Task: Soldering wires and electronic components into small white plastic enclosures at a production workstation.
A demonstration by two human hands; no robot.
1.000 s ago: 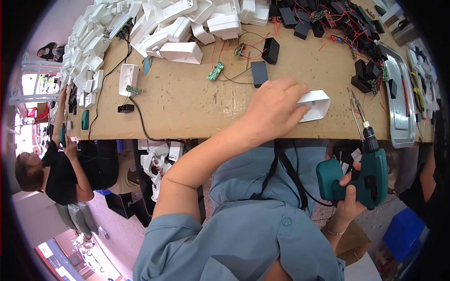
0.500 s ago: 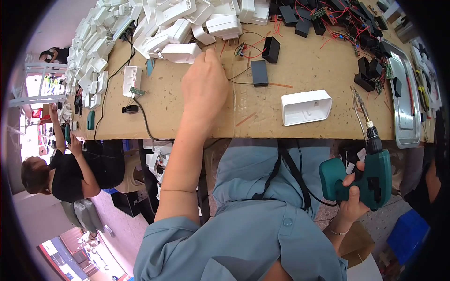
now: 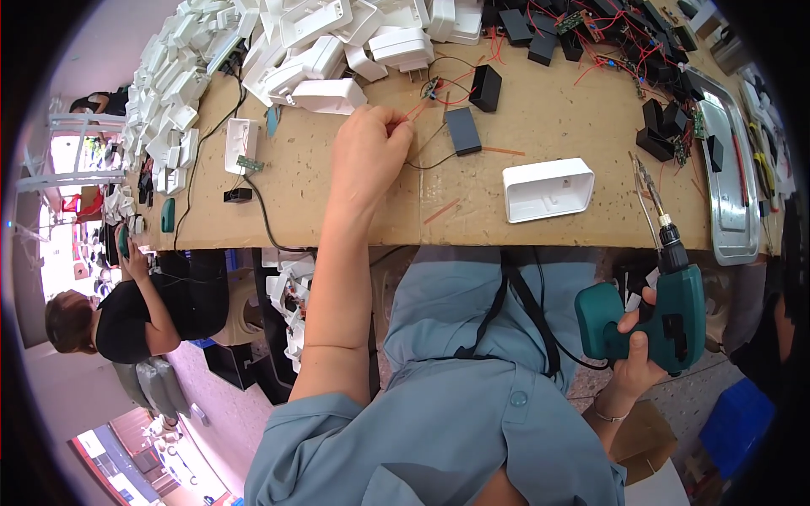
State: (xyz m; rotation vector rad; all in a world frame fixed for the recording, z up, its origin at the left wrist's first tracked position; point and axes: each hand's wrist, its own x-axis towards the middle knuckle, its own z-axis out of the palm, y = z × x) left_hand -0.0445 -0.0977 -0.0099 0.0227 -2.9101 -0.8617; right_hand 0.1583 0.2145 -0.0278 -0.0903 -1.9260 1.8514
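- One white shell (image 3: 242, 139) lies well left of the open white case (image 3: 548, 192), its long axis running away from the person, with a green board (image 3: 249, 163) at its near end.
- Left of the open white case and slightly farther out, the left hand (image 3: 371, 156) is pinched where red wires (image 3: 418, 107) run into its fingertips; anything deeper in the grasp is hidden.
- Farther out and left of the open white case sits a small circuit board (image 3: 434, 87), with red and dark leads.
- Between that board and the open white case is a dark grey box (image 3: 463, 131), its long axis pointing mostly away from the person, far end slightly leftward.
- The open white case itself rests on the counter (image 3: 477, 211) near the front edge, long axis left to right, opening toward the person.
- Right of the open white case and nearer the person, the right hand (image 3: 637, 358) grips a green soldering gun (image 3: 682, 316); its long axis runs away from the person, tip pointing forward and slightly left.
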